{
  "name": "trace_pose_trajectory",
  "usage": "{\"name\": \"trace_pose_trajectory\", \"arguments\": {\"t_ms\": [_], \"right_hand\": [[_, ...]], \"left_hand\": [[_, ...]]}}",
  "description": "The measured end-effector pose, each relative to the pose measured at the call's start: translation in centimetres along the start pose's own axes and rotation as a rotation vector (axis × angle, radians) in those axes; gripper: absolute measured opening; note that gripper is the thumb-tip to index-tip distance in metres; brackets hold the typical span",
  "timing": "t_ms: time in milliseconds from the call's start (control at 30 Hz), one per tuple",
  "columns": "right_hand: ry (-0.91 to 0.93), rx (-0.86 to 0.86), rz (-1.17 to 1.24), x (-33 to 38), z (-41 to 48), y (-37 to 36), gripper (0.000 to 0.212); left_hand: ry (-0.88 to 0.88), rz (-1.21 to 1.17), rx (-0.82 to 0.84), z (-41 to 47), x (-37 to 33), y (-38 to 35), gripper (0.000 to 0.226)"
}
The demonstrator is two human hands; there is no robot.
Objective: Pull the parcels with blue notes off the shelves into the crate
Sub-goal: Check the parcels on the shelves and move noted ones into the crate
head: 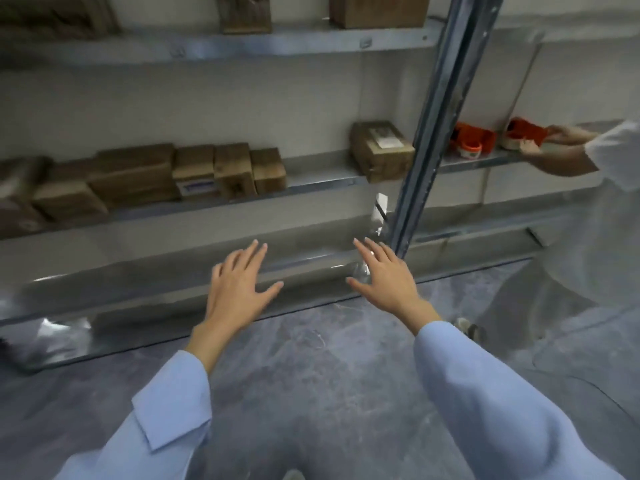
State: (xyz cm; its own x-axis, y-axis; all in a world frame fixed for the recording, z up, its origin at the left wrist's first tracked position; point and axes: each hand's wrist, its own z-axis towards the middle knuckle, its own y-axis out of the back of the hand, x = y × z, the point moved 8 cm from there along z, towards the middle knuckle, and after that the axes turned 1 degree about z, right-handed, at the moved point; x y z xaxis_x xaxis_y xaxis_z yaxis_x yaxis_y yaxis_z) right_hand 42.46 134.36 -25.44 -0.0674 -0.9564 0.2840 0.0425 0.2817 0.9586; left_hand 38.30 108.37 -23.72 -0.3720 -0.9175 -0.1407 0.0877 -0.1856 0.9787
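Observation:
Several brown cardboard parcels stand in a row on the middle shelf [322, 183]. One of them, a parcel with a bluish-white label [194, 174] on its front, sits in that row. A single parcel with a white label [382, 150] stands further right by the upright post. My left hand [239, 289] and my right hand [384, 275] are stretched out with fingers spread, holding nothing, in front of the lowest shelf [173, 282] and below the parcels. No crate is in view.
A grey metal upright post [436, 123] divides the shelving. More parcels [377, 10] stand on the top shelf. At the right, another person's hands [550, 140] handle orange shoes [474, 140] on the neighbouring shelf. Grey floor [311, 375] lies below me.

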Motion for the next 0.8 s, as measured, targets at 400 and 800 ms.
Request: {"name": "trace_pose_trajectory", "arguments": {"t_ms": [400,800], "right_hand": [[0.111,-0.040,-0.010,10.2,15.1,3.4,0.078],[0.190,0.033,0.007,9.5,29.5,1.0,0.084]], "left_hand": [[0.095,-0.025,-0.124,9.0,11.5,5.4,0.079],[0.153,-0.087,-0.128,20.5,12.2,1.6,0.080]]}}
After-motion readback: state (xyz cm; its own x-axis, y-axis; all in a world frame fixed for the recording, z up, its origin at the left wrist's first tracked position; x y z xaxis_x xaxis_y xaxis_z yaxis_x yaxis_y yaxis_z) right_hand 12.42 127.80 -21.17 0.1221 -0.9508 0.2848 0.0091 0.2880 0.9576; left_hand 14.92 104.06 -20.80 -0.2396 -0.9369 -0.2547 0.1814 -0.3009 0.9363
